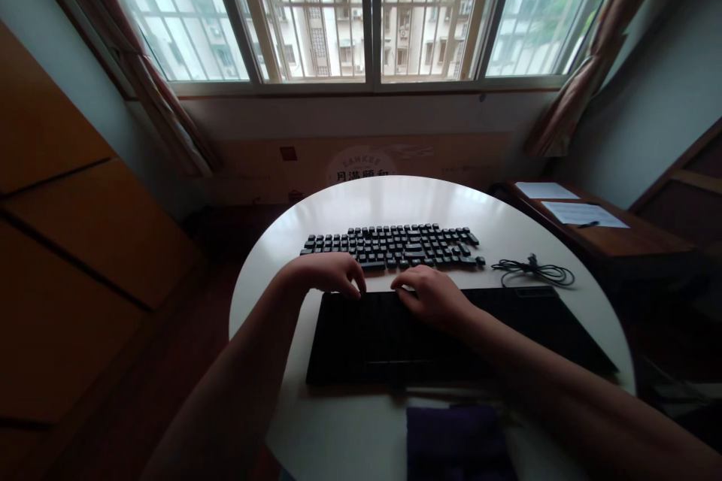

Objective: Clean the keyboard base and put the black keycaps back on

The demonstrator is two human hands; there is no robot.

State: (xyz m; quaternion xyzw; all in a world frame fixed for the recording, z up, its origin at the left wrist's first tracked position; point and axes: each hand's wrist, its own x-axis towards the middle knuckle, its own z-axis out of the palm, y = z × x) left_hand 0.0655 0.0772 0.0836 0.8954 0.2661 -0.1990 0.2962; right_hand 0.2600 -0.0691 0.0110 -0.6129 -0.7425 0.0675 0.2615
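Observation:
A black keyboard base (541,338) lies flat on a round white table (389,199), its dark surface too dim to make out in detail. Beyond it, loose black keycaps (414,246) stand in rows in the layout of a keyboard. My left hand (332,272) bends down at the base's far edge, left of its middle, thumb and fingers drawn together. Across the far part of the base reaches my right hand (432,297), its fingers curled together by the same edge. Whatever either hand's fingertips pinch is too small or hidden to name.
A coiled black cable (533,269) rests right of the keycaps. Near the front edge lies a dark purple cloth-like item (456,440). To the right, a wooden side table (614,240) bears papers (587,213) and a pen (589,224). A barred window is ahead.

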